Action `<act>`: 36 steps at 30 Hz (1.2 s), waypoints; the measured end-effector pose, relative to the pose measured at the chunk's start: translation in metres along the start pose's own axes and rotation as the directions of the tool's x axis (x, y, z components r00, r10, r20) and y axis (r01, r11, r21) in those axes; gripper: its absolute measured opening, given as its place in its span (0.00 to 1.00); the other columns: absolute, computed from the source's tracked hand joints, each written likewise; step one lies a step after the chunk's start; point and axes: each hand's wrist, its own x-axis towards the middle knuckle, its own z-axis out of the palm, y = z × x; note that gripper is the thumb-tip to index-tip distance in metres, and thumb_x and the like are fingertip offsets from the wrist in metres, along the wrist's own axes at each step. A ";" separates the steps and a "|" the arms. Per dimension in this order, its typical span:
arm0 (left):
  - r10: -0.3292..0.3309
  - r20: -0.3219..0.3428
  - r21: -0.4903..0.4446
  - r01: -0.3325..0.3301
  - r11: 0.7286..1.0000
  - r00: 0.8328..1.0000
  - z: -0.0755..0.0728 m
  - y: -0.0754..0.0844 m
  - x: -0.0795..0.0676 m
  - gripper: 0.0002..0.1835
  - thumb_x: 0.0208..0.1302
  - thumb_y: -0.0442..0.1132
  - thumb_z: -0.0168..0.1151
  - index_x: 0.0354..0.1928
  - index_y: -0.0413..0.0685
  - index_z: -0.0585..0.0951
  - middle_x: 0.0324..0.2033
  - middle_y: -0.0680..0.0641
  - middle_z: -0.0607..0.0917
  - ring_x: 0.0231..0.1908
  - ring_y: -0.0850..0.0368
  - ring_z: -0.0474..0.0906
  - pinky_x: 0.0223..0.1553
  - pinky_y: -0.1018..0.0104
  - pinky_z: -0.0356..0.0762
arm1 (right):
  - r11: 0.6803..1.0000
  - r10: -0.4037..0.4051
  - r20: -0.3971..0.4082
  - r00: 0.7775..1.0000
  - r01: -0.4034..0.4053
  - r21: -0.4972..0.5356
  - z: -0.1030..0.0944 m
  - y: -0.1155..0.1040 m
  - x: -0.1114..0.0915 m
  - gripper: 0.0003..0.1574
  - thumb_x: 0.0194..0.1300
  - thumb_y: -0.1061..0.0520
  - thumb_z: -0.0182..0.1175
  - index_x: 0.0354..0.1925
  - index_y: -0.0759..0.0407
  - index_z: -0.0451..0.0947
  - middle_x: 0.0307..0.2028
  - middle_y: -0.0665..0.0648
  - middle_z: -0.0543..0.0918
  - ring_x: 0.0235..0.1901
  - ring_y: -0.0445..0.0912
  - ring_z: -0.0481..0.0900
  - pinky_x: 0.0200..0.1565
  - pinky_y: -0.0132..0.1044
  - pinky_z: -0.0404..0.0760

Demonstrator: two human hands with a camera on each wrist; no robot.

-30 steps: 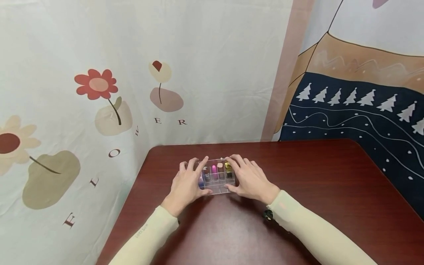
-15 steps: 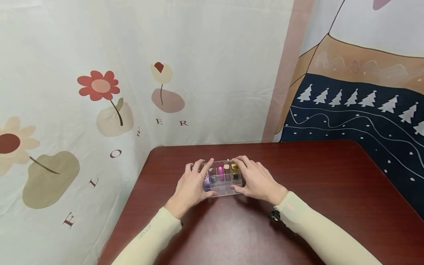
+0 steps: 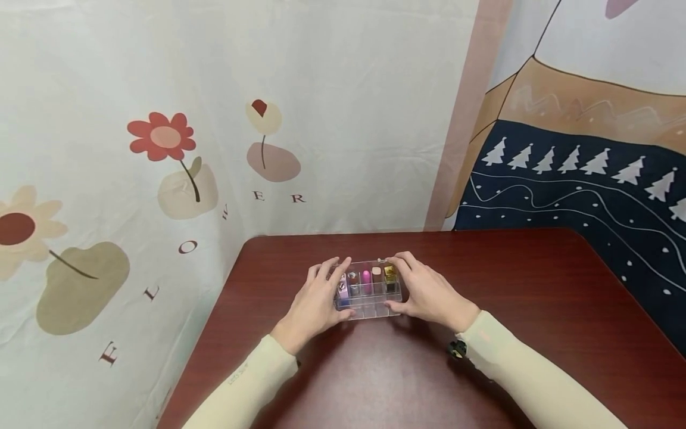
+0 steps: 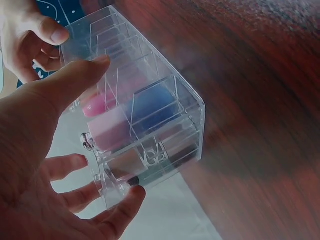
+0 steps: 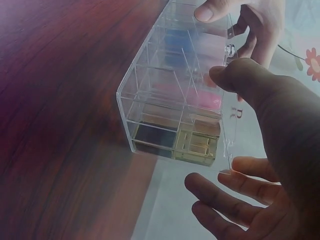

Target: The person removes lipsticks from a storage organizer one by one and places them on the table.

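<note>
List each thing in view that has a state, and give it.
Clear organizer, gripped at both ends, holding items.
Left hand, gripping its left end.
Right hand, gripping its right end.
Pink item, in the back row's middle.
Gold-and-black item, at that row's right end.
Lavender-and-blue item, at that row's left end.

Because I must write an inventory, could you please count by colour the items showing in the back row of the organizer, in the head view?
Lilac-and-blue item: 1
Brownish item (blurred): 1
Bright pink tube: 1
Beige-topped item: 1
Gold-and-black item: 1
Total in this row of the clear organizer: 5
</note>
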 end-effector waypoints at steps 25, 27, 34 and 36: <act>0.013 -0.004 -0.139 -0.014 0.990 1.000 0.002 0.001 0.000 0.64 0.56 0.47 0.96 0.90 0.41 0.67 0.77 0.33 0.77 0.72 0.32 0.82 0.75 0.39 0.88 | 0.997 0.073 -0.008 0.997 -0.073 -0.026 -0.013 0.019 -0.020 0.63 0.56 0.35 0.92 0.78 0.59 0.77 0.70 0.60 0.81 0.60 0.54 0.87 0.48 0.54 0.99; 0.019 -0.002 -0.145 -0.019 0.989 1.000 0.004 0.002 0.001 0.64 0.57 0.47 0.96 0.90 0.42 0.67 0.76 0.33 0.78 0.71 0.33 0.83 0.74 0.40 0.88 | 0.996 0.080 -0.006 0.997 -0.080 -0.028 -0.015 0.021 -0.022 0.62 0.56 0.35 0.92 0.78 0.58 0.77 0.70 0.59 0.82 0.59 0.53 0.87 0.45 0.53 0.99; 0.031 0.004 -0.157 -0.030 0.987 1.000 0.008 0.008 0.005 0.64 0.57 0.48 0.96 0.89 0.41 0.67 0.75 0.34 0.79 0.71 0.34 0.83 0.75 0.41 0.88 | 0.994 0.099 -0.008 0.995 -0.099 -0.044 -0.019 0.028 -0.029 0.61 0.55 0.36 0.92 0.77 0.56 0.78 0.71 0.59 0.82 0.63 0.54 0.86 0.43 0.54 0.99; 0.030 0.010 -0.158 -0.028 0.987 0.999 0.009 0.011 0.006 0.63 0.58 0.48 0.96 0.89 0.41 0.67 0.75 0.34 0.79 0.72 0.33 0.82 0.76 0.41 0.87 | 0.994 0.103 -0.005 0.995 -0.103 -0.045 -0.020 0.029 -0.031 0.61 0.55 0.36 0.92 0.77 0.57 0.78 0.71 0.59 0.82 0.63 0.55 0.86 0.43 0.54 0.99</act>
